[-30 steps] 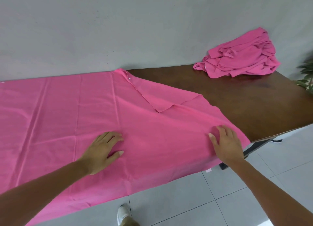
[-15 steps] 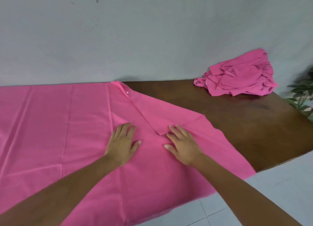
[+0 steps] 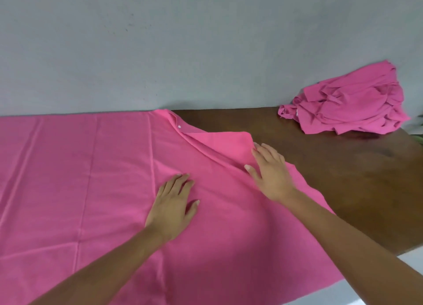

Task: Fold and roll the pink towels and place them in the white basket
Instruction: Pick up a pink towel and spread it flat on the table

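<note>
A large pink towel (image 3: pixel 80 179) lies spread flat over the left and middle of the brown table (image 3: pixel 343 179). Its right corner flap (image 3: pixel 219 142) is folded back over the cloth. My left hand (image 3: pixel 172 209) presses flat on the towel with straight fingers. My right hand (image 3: pixel 271 174) lies on the towel at the flap's right edge, fingers extended against the fold. A crumpled pile of pink towels (image 3: pixel 352 105) sits at the table's far right against the wall. No white basket is in view.
A grey wall (image 3: pixel 183 41) runs right behind the table. The table's front right edge (image 3: pixel 407 249) drops to a pale floor. A bit of green plant (image 3: pixel 420 140) shows at the far right.
Both hands have slid away from me along the towel. My right hand went right and up to the folded flap, which now stands higher and more bunched. The camera moved closer.
</note>
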`<state>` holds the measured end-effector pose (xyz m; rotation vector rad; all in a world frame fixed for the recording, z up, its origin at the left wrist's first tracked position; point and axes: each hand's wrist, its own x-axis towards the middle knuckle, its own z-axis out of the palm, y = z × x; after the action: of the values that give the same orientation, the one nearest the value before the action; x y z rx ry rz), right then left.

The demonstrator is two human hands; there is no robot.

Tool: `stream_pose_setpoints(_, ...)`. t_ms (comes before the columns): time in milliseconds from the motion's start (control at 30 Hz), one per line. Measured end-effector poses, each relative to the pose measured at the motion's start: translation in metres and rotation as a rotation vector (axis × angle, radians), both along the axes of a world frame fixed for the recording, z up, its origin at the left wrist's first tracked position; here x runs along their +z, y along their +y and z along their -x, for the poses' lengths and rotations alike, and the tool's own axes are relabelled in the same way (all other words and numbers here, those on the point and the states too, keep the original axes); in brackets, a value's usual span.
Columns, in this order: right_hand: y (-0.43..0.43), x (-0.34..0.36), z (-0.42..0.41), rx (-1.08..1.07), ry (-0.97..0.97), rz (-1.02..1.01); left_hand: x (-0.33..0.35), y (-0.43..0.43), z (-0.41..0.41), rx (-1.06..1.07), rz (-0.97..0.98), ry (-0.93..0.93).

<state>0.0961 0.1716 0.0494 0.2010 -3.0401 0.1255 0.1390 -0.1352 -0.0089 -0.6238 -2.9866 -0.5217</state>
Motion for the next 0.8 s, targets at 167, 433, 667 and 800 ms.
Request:
stream_pose_setpoints(167, 0.039, 0.007, 0.065, -0.025, 0.014, -0.063, 0.0, 0.001, 0.0, 0.017, -0.012, 0.028)
stream_pose_setpoints(433, 0.072, -0.006, 0.147, -0.081, -0.182, -0.191, 0.001, 0.004, -0.001, 0.051, 0.009, 0.03)
stream_pose_setpoints(667, 0.081, -0.014, 0.175, -0.199, -0.19, -0.123, 0.004, 0.006, -0.001, 0.059, 0.017, 0.035)
stream_pose_setpoints(800, 0.064, -0.01, 0.165, -0.302, -0.073, 0.055, 0.004, 0.006, 0.0, 0.056, 0.002, 0.028)
